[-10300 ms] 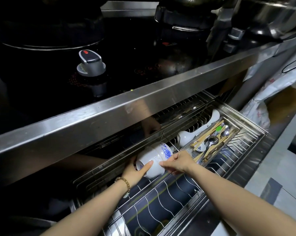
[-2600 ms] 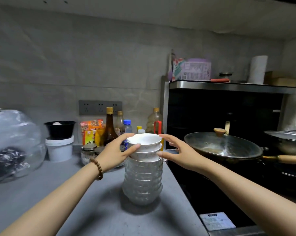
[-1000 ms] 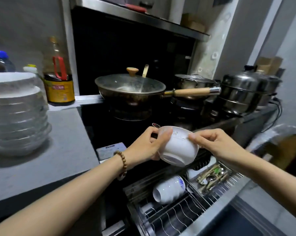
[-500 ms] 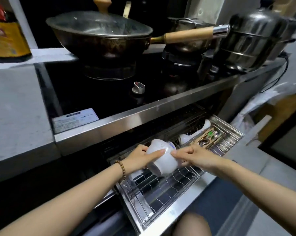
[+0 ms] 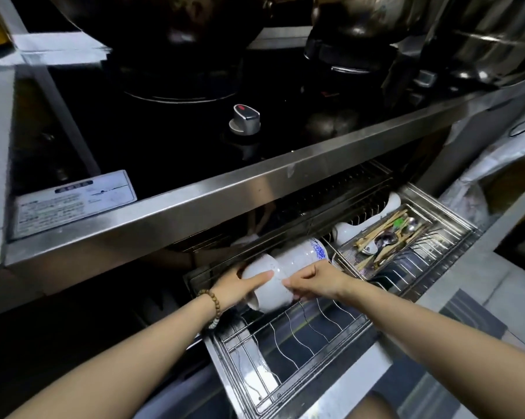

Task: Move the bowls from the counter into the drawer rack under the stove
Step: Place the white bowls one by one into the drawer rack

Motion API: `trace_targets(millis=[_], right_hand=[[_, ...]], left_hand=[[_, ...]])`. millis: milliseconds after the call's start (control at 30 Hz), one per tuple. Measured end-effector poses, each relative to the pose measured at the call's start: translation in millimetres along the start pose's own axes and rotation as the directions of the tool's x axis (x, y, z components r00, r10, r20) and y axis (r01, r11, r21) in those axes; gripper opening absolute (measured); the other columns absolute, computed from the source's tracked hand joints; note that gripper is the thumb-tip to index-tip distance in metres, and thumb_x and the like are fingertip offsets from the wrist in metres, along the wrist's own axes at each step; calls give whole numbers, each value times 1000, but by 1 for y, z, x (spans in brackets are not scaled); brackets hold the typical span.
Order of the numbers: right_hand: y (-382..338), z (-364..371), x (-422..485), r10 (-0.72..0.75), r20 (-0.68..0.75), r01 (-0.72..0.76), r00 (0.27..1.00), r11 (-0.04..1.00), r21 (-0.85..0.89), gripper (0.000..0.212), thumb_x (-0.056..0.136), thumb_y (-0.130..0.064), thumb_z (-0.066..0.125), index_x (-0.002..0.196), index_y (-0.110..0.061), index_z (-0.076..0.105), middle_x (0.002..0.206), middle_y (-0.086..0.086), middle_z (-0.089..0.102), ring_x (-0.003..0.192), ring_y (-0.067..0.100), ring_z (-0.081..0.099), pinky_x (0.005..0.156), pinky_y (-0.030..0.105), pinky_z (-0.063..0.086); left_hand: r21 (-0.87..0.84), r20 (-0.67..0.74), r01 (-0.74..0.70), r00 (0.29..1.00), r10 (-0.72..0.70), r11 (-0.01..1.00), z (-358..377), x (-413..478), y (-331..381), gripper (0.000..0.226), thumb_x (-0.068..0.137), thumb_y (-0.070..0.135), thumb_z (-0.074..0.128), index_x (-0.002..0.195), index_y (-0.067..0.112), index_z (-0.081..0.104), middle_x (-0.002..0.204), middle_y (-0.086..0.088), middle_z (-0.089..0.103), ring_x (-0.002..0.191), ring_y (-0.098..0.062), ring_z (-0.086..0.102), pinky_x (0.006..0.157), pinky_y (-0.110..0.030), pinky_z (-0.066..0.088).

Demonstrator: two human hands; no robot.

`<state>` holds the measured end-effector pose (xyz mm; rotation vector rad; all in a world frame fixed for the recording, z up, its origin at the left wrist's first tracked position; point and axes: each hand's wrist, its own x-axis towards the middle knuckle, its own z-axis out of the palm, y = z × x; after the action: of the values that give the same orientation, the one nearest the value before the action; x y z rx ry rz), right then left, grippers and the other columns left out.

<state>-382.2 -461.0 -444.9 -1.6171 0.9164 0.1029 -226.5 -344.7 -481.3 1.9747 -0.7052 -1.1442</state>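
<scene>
A white bowl [image 5: 267,287] lies on its side at the back left of the pulled-out wire drawer rack [image 5: 297,337] under the stove. My left hand [image 5: 234,285] holds its left side with the thumb across the bowl. My right hand [image 5: 312,284] pinches its right rim. Just behind it a white bowl with blue print [image 5: 303,255] lies on its side in the rack, touching the held one. The counter's stack of bowls is out of view.
A cutlery basket [image 5: 385,240] with chopsticks and spoons fills the rack's right rear, beside a white ladle [image 5: 345,231]. The stove's steel front edge [image 5: 225,195] overhangs the drawer. A control knob [image 5: 245,117] and pots stand above. My knee shows at the bottom.
Both hands have lowered the white bowl from above the drawer down into the rack, against the blue-printed bowl. The camera has tilted further down toward the drawer.
</scene>
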Motion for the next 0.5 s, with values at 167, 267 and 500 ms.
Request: trace_targets(millis=[167,267,500], right_hand=[[12,-5,23,41,-14,-41,999,999,24,13,83,-15,69,72,-7,67,79,16,64,65,16,59,63,18,50],[19,-7,33,71,-31,-70,997,996,49,14,83,-15,69,83,-1,68,78,14,66,57,8,62,58,15,51],[33,-2,54,108,-113,-106,988,994,29,15,78,-13,74,69,-4,68,70,13,68,44,6,60,50,18,48]], left_hand=[[21,-22,19,1000,-19,1000,9,19,-9,84,74,55,66,141,18,31,124,-7,59,104,-26,63,78,-26,49],[21,-44,25,999,-24,999,14,24,-14,81,75,53,66,140,19,33,120,-4,59,94,-19,62,67,-17,46],[-1,-75,69,995,-69,998,20,38,-25,83,75,53,66,142,22,30,132,-6,54,100,-15,55,67,-11,40]])
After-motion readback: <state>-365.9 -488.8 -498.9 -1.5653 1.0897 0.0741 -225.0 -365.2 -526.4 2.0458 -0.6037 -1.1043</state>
